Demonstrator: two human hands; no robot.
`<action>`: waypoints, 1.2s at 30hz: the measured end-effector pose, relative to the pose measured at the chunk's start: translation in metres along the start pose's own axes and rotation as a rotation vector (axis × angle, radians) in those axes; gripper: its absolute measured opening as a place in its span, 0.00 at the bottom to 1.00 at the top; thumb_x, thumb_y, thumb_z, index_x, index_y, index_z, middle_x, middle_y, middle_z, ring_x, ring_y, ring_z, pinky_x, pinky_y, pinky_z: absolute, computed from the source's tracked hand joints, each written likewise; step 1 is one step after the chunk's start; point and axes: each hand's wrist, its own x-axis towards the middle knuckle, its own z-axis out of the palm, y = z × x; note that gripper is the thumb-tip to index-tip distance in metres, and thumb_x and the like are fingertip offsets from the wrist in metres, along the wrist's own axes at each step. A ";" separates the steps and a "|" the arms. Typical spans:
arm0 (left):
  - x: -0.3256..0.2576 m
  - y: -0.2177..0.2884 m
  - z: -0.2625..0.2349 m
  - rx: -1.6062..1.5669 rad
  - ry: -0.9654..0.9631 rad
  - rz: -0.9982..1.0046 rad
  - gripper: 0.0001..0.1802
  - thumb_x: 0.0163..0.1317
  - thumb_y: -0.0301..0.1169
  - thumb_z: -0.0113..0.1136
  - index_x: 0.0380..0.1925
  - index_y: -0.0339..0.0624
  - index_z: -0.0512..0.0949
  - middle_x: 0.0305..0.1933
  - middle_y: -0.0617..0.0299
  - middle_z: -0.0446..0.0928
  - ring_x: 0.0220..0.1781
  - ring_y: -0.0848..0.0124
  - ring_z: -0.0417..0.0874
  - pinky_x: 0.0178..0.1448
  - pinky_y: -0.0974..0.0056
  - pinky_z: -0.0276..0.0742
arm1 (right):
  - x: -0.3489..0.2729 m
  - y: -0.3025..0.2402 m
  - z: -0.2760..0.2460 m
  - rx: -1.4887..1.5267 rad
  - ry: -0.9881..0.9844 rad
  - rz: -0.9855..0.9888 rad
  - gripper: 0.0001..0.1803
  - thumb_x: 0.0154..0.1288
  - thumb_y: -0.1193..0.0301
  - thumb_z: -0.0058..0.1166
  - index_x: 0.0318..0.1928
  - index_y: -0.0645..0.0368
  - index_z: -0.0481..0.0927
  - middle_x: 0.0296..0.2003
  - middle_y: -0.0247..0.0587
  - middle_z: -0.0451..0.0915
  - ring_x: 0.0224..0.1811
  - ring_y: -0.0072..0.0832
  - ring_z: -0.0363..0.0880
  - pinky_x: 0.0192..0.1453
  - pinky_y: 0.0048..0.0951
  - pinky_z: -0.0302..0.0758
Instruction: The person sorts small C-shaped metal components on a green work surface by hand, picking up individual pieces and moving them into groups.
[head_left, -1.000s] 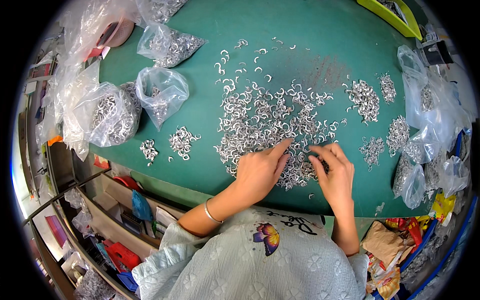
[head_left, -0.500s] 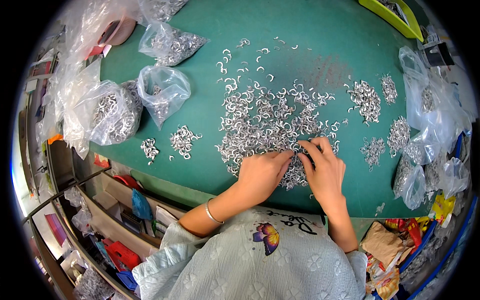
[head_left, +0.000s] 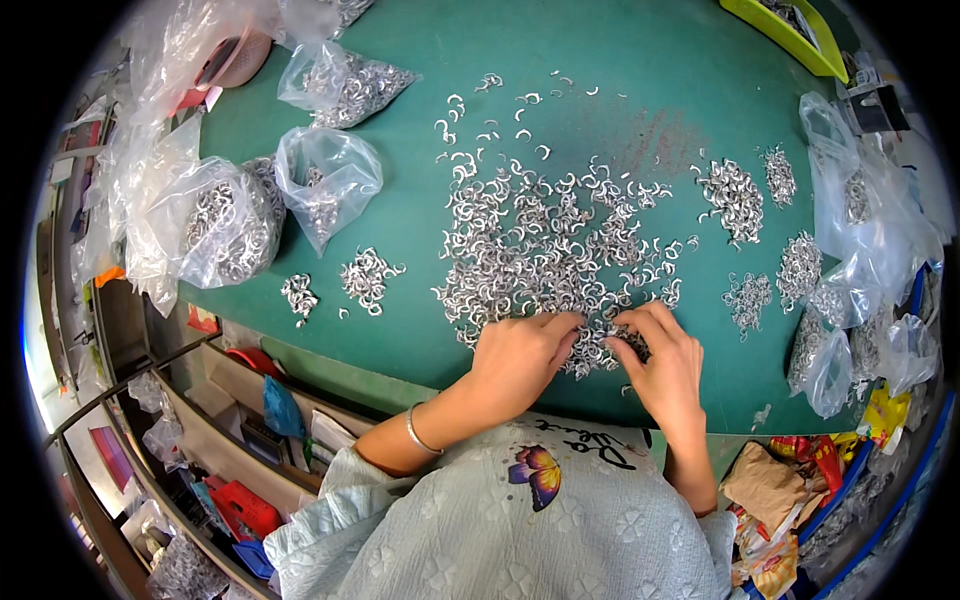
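Observation:
A wide heap of small, silvery, curved metal pieces (head_left: 530,255) is spread over the green tabletop (head_left: 400,200). At its near edge, my left hand (head_left: 522,362) has thumb and forefinger pinched together among the pieces. Whatever lies between those fingertips is too small to make out. My right hand (head_left: 664,362) rests at the heap's near right side, fingers bent and thumb held apart from the forefinger, with loose pieces around the tips. Smaller piles of similar pieces lie apart: a pile (head_left: 370,281) on the left, and a larger pile (head_left: 733,202) on the right.
Clear plastic bags of metal pieces stand at the left, including a full bag (head_left: 235,225) and an opened bag (head_left: 328,190). More bags (head_left: 825,350) crowd the right edge. A yellow-green tray (head_left: 790,35) sits at the far right corner. Shelving (head_left: 230,415) runs below the table's left edge.
My right hand has moved a little toward me and to the right, away from the left fingertips. My left hand has shifted slightly toward me, its fingers still pinched.

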 end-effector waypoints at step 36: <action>0.002 0.024 -0.013 -0.718 -0.009 -0.176 0.08 0.52 0.23 0.67 0.34 0.40 0.82 0.12 0.74 0.54 0.16 0.85 0.53 0.20 0.73 0.48 | -0.012 -0.004 -0.005 1.224 -0.111 0.193 0.08 0.60 0.85 0.51 0.40 0.67 0.78 0.39 0.36 0.74 0.30 0.10 0.67 0.29 0.12 0.59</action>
